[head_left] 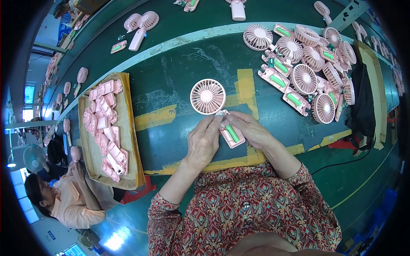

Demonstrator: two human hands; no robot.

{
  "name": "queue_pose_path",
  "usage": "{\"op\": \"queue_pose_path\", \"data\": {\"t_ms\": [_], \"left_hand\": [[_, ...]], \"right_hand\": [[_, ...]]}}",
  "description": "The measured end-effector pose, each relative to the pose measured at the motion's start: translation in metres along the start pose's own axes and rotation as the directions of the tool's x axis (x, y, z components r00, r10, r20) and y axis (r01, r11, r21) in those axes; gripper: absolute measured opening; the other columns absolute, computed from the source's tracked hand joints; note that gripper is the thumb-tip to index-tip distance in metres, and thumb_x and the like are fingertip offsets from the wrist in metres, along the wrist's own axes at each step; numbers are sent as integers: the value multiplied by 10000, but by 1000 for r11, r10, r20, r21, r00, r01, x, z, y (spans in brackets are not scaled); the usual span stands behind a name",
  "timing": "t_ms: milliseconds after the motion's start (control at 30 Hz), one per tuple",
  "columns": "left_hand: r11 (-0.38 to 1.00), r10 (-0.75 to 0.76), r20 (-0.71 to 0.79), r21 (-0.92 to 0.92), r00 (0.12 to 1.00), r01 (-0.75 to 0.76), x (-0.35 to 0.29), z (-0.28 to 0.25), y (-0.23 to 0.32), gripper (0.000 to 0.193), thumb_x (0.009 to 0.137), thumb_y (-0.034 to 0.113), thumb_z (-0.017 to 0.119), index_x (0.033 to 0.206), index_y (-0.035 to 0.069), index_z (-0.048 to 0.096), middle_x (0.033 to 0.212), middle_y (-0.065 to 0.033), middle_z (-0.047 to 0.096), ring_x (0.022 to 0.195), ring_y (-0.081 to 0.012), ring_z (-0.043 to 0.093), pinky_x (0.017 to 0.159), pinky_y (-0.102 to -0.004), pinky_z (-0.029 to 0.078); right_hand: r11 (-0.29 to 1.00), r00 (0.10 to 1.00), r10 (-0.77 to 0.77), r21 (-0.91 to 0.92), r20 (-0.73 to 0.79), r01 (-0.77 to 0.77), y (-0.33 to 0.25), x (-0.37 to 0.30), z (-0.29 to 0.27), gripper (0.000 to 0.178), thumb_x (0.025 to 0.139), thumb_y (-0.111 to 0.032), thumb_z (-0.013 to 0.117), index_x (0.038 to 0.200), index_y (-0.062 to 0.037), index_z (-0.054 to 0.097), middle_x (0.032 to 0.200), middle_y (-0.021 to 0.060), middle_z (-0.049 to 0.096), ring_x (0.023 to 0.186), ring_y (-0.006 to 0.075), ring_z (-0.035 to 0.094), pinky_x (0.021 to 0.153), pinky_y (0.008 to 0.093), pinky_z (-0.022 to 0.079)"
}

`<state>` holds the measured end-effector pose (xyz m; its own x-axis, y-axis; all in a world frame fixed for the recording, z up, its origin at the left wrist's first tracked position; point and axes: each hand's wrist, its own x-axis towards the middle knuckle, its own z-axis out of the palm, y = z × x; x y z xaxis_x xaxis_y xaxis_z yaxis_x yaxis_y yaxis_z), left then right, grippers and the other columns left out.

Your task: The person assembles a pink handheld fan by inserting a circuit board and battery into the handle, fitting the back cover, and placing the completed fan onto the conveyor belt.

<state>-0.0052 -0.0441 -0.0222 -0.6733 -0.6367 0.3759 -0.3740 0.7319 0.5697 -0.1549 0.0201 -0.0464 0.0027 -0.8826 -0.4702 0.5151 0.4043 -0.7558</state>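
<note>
Both my hands meet at the neck of a pink handheld fan point(208, 97), near the table's front edge. Its round grille points away from me, and its opened handle shows a green battery cell point(232, 133) inside. My left hand point(204, 143) pinches the neck from the left, just below the grille. On the other side my right hand point(250, 129) has its fingers closed round the top of the handle. The fingertips cover the small parts at the joint, so those cannot be made out.
A cardboard tray point(137, 145) of pink casing halves point(103, 123) stands at my left. Several unclosed fans point(304, 79) are heaped at the right. Beyond a pale rail point(179, 42) lie more fans point(148, 20). A co-worker point(74, 198) sits at the lower left.
</note>
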Motion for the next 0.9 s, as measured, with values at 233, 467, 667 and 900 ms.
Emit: {"op": "queue_pose_path", "data": {"t_ms": [233, 467, 667, 900], "left_hand": [[986, 68, 71, 150, 995, -78, -3, 2, 6, 321, 684, -57, 620, 1000, 2, 623, 863, -125, 591, 724, -289, 608, 588, -369, 512], [984, 46, 127, 163, 991, -67, 4, -2, 8, 315, 671, -44, 621, 984, -4, 621, 864, -107, 570, 740, -281, 599, 576, -374, 512], [992, 38, 216, 113, 976, -64, 12, -4, 4, 295, 679, -47, 608, 968, 10, 626, 889, -107, 568, 775, -283, 603, 602, -369, 523], [996, 63, 163, 50, 985, -72, 6, -3, 5, 307, 688, -48, 584, 994, -20, 581, 915, -130, 564, 823, -297, 599, 656, -393, 526]], "right_hand": [[985, 981, -120, -104, 150, 136, 3, -3, -1, 262, 936, -89, 480, 1179, 4, 515, 995, 29, 603, 882, 68, 557, 755, 233, 466], [957, 976, -184, -204, 119, 206, 0, -6, 5, 259, 933, -71, 480, 1178, 7, 510, 996, 26, 592, 891, 67, 537, 768, 233, 453], [963, 979, -175, -187, 106, 193, 3, -2, 2, 260, 942, -102, 454, 1166, 15, 514, 976, 35, 591, 891, 73, 536, 770, 238, 448], [995, 999, -15, 95, 42, 11, 8, 1, -5, 293, 951, -163, 395, 1128, 26, 531, 972, 54, 605, 872, 101, 569, 748, 242, 461]]}}
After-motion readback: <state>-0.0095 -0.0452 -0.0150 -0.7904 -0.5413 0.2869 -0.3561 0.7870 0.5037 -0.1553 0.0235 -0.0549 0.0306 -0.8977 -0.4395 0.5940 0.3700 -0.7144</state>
